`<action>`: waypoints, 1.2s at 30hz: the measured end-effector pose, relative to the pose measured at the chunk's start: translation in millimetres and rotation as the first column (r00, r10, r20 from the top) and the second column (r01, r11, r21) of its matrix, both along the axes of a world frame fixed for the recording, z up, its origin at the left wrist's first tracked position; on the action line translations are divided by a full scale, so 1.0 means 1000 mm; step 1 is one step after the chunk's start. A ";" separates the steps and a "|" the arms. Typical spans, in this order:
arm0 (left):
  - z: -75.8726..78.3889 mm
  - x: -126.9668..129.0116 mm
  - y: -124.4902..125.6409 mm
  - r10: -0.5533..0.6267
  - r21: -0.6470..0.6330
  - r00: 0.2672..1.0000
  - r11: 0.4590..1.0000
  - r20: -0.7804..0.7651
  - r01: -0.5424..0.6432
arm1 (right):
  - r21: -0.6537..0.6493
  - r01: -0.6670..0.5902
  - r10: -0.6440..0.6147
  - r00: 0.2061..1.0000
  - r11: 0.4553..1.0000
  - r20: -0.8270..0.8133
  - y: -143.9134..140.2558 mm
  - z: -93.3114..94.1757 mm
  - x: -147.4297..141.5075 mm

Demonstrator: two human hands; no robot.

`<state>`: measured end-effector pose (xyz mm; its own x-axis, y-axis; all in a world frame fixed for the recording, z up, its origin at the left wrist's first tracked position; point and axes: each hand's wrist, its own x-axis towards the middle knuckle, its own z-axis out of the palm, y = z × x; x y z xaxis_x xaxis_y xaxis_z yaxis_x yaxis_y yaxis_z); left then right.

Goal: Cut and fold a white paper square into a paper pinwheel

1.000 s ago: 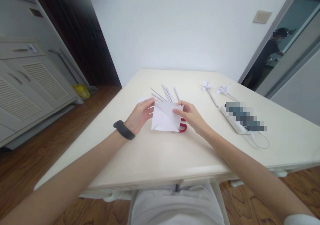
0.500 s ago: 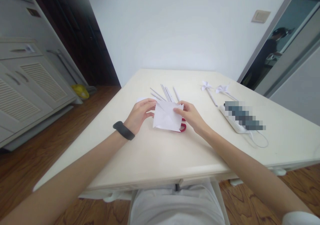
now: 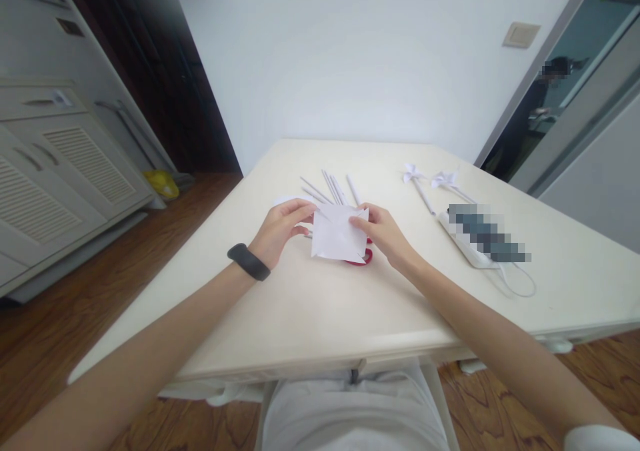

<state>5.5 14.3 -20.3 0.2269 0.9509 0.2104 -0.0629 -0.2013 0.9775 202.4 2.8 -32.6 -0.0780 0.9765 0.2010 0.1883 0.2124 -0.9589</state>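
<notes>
Both my hands hold a white square of paper (image 3: pixel 339 241) with creases or cuts, just above the cream table (image 3: pixel 300 304). My left hand (image 3: pixel 281 231), with a black band on the wrist, pinches its upper left corner. My right hand (image 3: pixel 384 234) pinches the upper right edge. Red-handled scissors (image 3: pixel 364 257) lie under the paper, mostly hidden. Several white paper sticks (image 3: pixel 333 187) lie just beyond the hands.
Two finished white paper pinwheels (image 3: pixel 420 179) lie at the back right. A white power strip (image 3: pixel 470 247) with a cord runs to the right, partly blurred. A cabinet (image 3: pixel 55 164) stands at the left. A person is seen in the doorway, far right.
The paper has turned slightly and shifted right between my hands; my left fingers have moved along its top corner. My right hand has barely moved.
</notes>
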 end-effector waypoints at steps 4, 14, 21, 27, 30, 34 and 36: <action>-0.001 -0.001 0.000 0.001 0.024 1.000 1.000 -0.022 -0.001 | 0.006 -0.006 0.006 1.000 1.000 0.003 0.000 0.000 0.000; -0.001 -0.001 0.003 0.050 0.017 0.999 0.999 -0.016 -0.050 | 0.063 -0.211 0.219 0.955 0.976 -0.198 -0.009 0.012 -0.003; 0.003 0.004 -0.004 -0.036 0.060 0.998 0.997 -0.059 0.040 | 0.133 -0.298 0.316 0.939 0.945 -0.135 -0.012 0.012 -0.003; 0.007 0.005 -0.010 -0.114 0.084 0.991 0.989 -0.077 0.120 | 0.144 -0.254 0.270 0.958 0.956 -0.099 -0.011 0.009 -0.004; 0.006 0.005 -0.010 -0.111 0.102 0.988 0.987 -0.108 0.122 | 0.178 -0.251 0.268 0.960 0.952 -0.081 -0.012 0.008 -0.006; 0.005 0.006 -0.010 -0.098 0.148 0.982 0.981 -0.162 0.123 | 0.202 -0.241 0.254 0.966 0.949 -0.041 -0.013 0.006 -0.008; 0.005 0.006 -0.012 -0.097 0.158 0.980 0.979 -0.173 0.125 | 0.203 -0.239 0.248 0.969 0.950 -0.019 -0.013 0.005 -0.009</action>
